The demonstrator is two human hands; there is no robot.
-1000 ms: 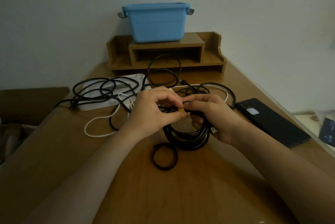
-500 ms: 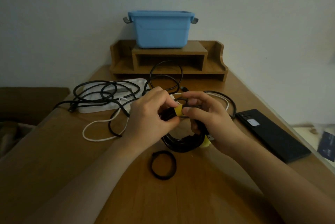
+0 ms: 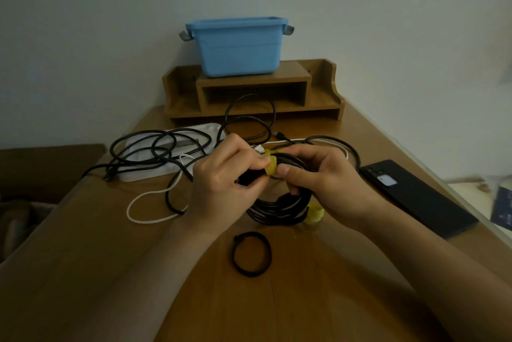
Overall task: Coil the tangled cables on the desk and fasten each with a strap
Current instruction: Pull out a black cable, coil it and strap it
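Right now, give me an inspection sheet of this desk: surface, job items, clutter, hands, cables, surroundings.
Surface: wooden desk, dimly lit.
Job's things: coiled black cable held in both hands; yellow strap round its top; another yellow piece at the coil's lower right, link unclear; black strap lies looped in front, apart from the coil.
Clutter: black phone at right; white tray at left rear.
Hands: left hand pinches the yellow strap; right hand grips the coil, thumb on the strap.
Cables: loose black cables tangled over the tray; white cable loops beside them.
Surroundings: blue bin on a wooden shelf against a plain wall.
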